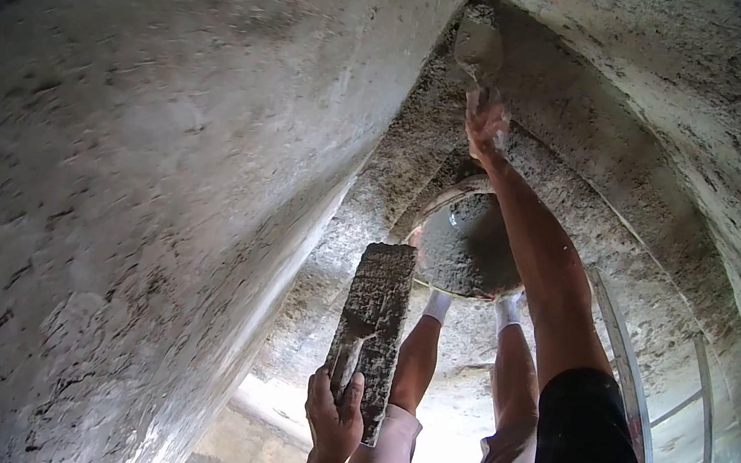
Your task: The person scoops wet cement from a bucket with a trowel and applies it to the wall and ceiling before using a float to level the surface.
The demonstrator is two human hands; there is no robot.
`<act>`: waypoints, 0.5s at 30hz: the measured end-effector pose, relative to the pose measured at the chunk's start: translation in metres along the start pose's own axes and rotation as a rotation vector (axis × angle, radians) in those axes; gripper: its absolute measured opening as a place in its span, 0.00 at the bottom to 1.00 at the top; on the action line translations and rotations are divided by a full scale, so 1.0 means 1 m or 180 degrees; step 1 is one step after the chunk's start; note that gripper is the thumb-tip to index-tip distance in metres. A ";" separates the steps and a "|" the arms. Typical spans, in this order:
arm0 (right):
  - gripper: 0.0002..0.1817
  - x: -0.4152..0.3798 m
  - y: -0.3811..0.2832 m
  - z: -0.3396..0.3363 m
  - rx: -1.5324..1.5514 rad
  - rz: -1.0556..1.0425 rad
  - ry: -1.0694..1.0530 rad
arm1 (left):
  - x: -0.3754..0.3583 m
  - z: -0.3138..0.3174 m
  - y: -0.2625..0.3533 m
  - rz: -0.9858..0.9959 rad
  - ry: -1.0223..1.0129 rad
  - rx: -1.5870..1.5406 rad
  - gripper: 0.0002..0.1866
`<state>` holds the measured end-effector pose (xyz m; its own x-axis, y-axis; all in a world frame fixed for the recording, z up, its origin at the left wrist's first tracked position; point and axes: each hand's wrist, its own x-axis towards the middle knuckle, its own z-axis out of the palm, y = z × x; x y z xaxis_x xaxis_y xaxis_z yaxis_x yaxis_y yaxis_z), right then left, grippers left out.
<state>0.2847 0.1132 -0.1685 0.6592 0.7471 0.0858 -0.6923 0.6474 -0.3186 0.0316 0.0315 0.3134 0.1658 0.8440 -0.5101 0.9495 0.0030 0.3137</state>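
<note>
My left hand (335,420) is wrapped round the handle of a long rectangular plastering float (380,291), its surface caked with grey mortar. The float points away from me, in front of my left leg. With the arm stretched far forward, my right hand (486,124) grips a trowel (479,47) whose blade lies over dark, wet-looking mortar (534,54) in the narrow corner between the walls. Between my feet and that corner stands a round tub (470,247) of smooth grey mortar, partly covered by my right forearm.
A rough plastered wall (160,150) rises close on the left. Another curved wall (701,100) closes in on the right. A metal ladder (626,359) leans at the right, beside my right arm. My feet in white socks (438,306) are just behind the tub.
</note>
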 end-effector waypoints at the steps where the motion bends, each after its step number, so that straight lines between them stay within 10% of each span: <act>1: 0.29 0.004 -0.009 0.009 -0.0081 -0.0003 -0.0035 | -0.001 -0.003 0.001 -0.0025 -0.0036 0.0010 0.15; 7: 0.32 -0.001 -0.074 0.064 -0.1461 0.0172 0.0346 | -0.003 -0.014 0.011 0.0091 -0.0032 0.0032 0.17; 15: 0.36 -0.142 -0.197 0.172 -0.6473 0.0816 0.0043 | -0.005 -0.036 0.016 -0.0255 -0.0189 -0.0223 0.21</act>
<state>0.2768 -0.0942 0.0443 0.6286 0.7676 -0.1252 0.4977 -0.5208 -0.6936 0.0365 0.0466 0.3502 0.1076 0.8063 -0.5816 0.9398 0.1084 0.3242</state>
